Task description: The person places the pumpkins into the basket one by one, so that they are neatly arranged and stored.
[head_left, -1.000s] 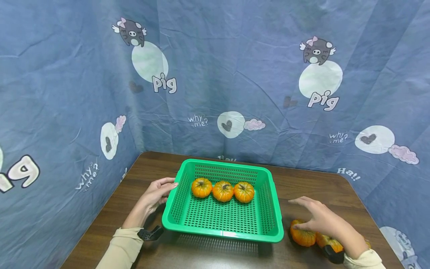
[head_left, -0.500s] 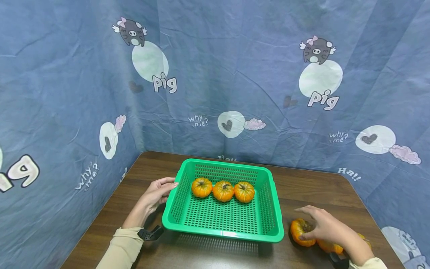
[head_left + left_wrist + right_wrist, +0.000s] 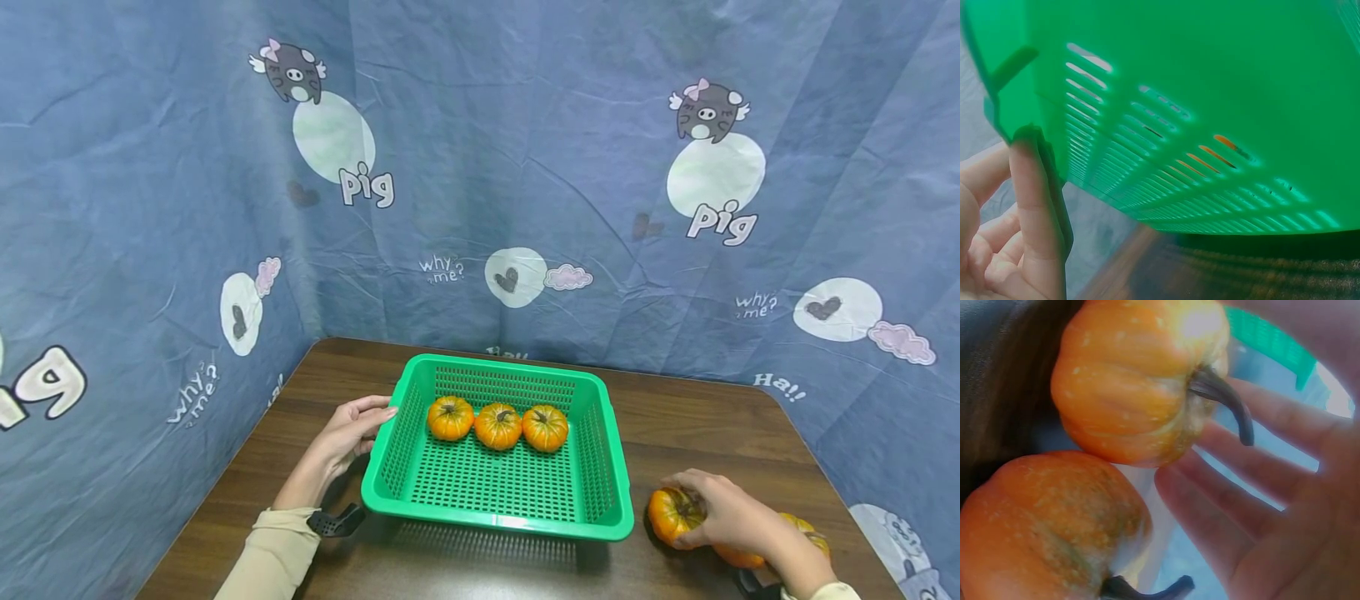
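Note:
Three small orange pumpkins [image 3: 498,427] sit in a row inside a green plastic basket [image 3: 495,522] with slotted walls. My left hand [image 3: 352,433] holds the basket's left rim, thumb on the edge and fingers outside; the left wrist view shows it against the basket wall [image 3: 1210,75]. At the right, my right hand [image 3: 731,517] has its fingers and thumb round a pumpkin [image 3: 670,515] on the table. In the right wrist view this pumpkin [image 3: 1129,381] has a dark curved stem, with fingers behind it. A neighbouring pumpkin [image 3: 1041,531] lies beside it.
More pumpkins [image 3: 806,533] lie under and beyond my right wrist, partly hidden. The brown wooden table [image 3: 697,417] carries everything. A blue curtain [image 3: 465,192] with pig prints hangs behind and along the sides.
My right hand has come down and closed in round the leftmost of the pumpkins on the table. The left hand, the basket and the pumpkins in it stay put.

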`<action>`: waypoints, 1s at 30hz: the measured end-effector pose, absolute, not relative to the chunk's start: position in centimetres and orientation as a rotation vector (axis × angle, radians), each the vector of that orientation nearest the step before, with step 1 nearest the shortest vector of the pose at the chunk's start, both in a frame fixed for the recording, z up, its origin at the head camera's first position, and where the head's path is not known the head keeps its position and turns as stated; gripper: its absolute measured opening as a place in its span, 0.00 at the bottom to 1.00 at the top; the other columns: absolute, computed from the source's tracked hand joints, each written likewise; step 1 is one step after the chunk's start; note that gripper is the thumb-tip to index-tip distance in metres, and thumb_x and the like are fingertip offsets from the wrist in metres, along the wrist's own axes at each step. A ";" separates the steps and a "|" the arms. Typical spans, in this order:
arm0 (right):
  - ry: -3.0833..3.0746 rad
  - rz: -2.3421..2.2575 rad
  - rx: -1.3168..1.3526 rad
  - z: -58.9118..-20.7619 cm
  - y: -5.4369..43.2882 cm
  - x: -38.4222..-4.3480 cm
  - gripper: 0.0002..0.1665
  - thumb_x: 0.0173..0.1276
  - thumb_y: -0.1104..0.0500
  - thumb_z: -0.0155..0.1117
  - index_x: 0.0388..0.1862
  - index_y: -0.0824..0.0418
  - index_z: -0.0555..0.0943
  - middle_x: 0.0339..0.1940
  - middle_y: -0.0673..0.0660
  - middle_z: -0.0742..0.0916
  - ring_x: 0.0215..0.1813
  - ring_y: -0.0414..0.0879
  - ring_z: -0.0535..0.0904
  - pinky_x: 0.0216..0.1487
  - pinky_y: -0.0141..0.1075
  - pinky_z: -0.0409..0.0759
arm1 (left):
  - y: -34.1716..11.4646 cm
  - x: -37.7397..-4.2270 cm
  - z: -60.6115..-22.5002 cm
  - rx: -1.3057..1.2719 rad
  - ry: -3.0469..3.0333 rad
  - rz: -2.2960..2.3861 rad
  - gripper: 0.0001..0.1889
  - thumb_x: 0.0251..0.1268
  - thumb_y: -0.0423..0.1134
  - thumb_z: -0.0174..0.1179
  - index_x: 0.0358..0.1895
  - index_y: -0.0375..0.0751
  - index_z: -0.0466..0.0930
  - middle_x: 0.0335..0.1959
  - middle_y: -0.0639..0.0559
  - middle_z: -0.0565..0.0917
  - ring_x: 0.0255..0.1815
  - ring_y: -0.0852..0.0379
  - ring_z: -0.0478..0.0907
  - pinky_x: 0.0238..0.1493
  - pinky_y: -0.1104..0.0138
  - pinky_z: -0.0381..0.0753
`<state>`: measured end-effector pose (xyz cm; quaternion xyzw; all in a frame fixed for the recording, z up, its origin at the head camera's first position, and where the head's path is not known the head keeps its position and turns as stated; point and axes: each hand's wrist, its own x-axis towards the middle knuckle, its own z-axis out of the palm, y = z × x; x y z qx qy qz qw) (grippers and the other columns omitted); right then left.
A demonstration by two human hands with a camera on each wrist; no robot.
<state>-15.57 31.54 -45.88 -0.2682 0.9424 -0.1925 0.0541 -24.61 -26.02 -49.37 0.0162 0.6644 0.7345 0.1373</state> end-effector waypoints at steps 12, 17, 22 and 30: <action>2.807 -0.614 -0.779 -45.9 31.8 -15.8 0.41 0.48 0.49 0.87 0.59 0.65 0.83 0.54 0.56 0.88 0.52 0.53 0.85 0.48 0.38 0.85 | -26.0 -24.4 -49.2 0.025 1.920 2.123 0.20 0.76 0.39 0.62 0.65 0.38 0.74 0.35 0.62 0.90 0.31 0.64 0.89 0.33 0.71 0.89; 2.798 -0.640 -0.744 -45.9 31.7 -15.9 0.42 0.48 0.49 0.86 0.60 0.66 0.82 0.54 0.57 0.88 0.50 0.53 0.85 0.47 0.38 0.86 | -26.0 -24.5 -49.2 0.036 1.924 2.121 0.20 0.76 0.39 0.62 0.65 0.38 0.74 0.35 0.62 0.91 0.32 0.64 0.89 0.34 0.70 0.89; 2.823 -0.645 -0.730 -45.9 31.7 -15.8 0.41 0.49 0.49 0.86 0.59 0.66 0.82 0.54 0.58 0.88 0.50 0.54 0.86 0.47 0.38 0.86 | -26.1 -24.4 -49.2 0.038 1.929 2.118 0.20 0.76 0.39 0.63 0.66 0.38 0.74 0.35 0.62 0.91 0.32 0.64 0.89 0.34 0.71 0.89; 2.805 -0.699 -0.738 -45.6 31.6 -16.0 0.40 0.51 0.47 0.85 0.59 0.67 0.83 0.54 0.59 0.88 0.48 0.49 0.87 0.45 0.35 0.87 | -26.0 -24.4 -49.2 0.030 1.936 2.111 0.21 0.76 0.40 0.63 0.66 0.37 0.74 0.35 0.62 0.91 0.32 0.64 0.89 0.34 0.71 0.89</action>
